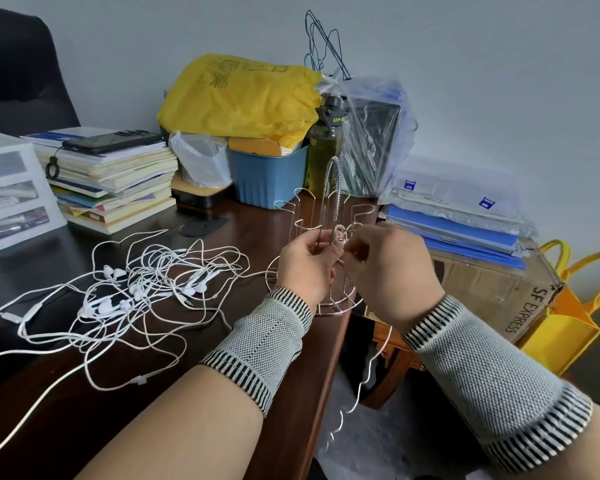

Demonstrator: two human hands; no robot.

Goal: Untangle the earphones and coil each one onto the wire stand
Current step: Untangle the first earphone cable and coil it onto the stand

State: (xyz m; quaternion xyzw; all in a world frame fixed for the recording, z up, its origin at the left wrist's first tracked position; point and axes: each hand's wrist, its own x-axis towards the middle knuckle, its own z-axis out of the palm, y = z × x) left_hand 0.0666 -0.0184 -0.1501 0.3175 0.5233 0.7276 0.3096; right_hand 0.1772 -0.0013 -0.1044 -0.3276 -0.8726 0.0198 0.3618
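Note:
A rose-gold wire stand (328,209) with several hooked arms stands at the desk's right edge. White cord is wound up its tall centre post (336,181). My left hand (303,263) grips a lower upright of the stand. My right hand (387,268) pinches a white earphone cord (338,233) looped at the stand's middle; that cord's tail (364,379) hangs off the desk edge below my right wrist. A tangled heap of white earphones (132,289) lies on the dark desk to the left.
Behind the stand are a blue bin (267,174), a yellow bag (243,95), a green bottle (323,150) and plastic-wrapped items. Stacked books with a phone (108,168) and white drawers (11,192) sit at left. Folders, a cardboard box (499,289) and yellow totes stand at right.

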